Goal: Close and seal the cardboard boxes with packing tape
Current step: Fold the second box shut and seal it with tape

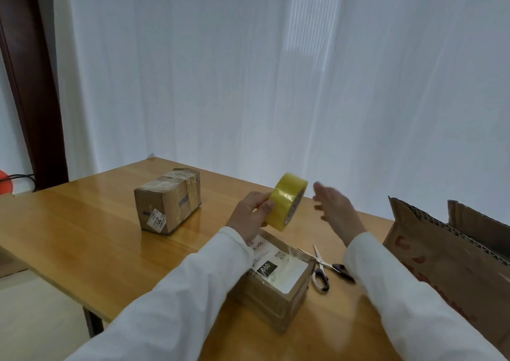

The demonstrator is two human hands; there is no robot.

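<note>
My left hand [252, 213] grips a yellow roll of packing tape [288, 200] and holds it up above the table. My right hand [332, 204] hovers just right of the roll with fingers spread, touching nothing; it is blurred. Below my hands a small cardboard box [278, 286] with a white shipping label on its closed top sits on the wooden table [82, 239]. A second small cardboard box [168, 200], wrapped with clear tape, stands farther back to the left.
Scissors [321, 266] with black handles lie on the table right of the near box. A large open corrugated box [452, 253] with red printing stands at the right edge. White curtains hang behind the table. The table's left edge drops to the floor.
</note>
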